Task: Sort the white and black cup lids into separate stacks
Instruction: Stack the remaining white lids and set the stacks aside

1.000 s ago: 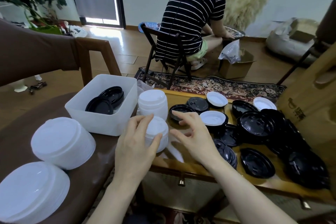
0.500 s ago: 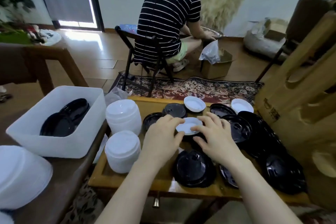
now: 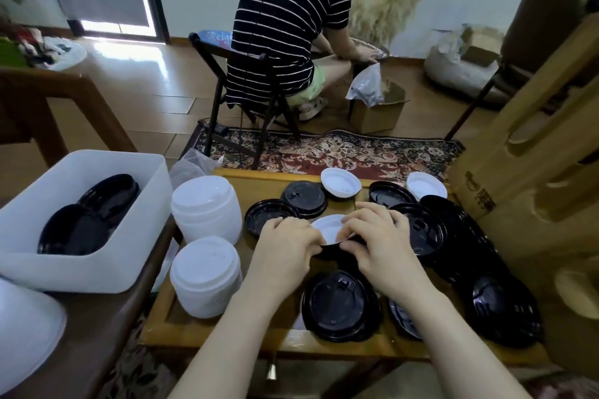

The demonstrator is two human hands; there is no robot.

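Two hands, your left hand (image 3: 285,246) and right hand (image 3: 379,243), pinch opposite rims of a white lid (image 3: 330,230) nested in a black lid (image 3: 327,251) mid-bench (image 3: 259,338); it looks light, thin and flexible, so hold the rim gently.

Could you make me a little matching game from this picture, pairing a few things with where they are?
Things:
1. white plastic lid held by both hands
2. two tall stacks of white lids
3. black lids in a pile of two
4. loose white lid lying open side up

Places:
A. inside the white plastic bin
B. far edge of the wooden tray
C. left end of the tray
D. middle of the tray, over a black lid

Pairs: 1-D, 2-C, 3-A, 4-B
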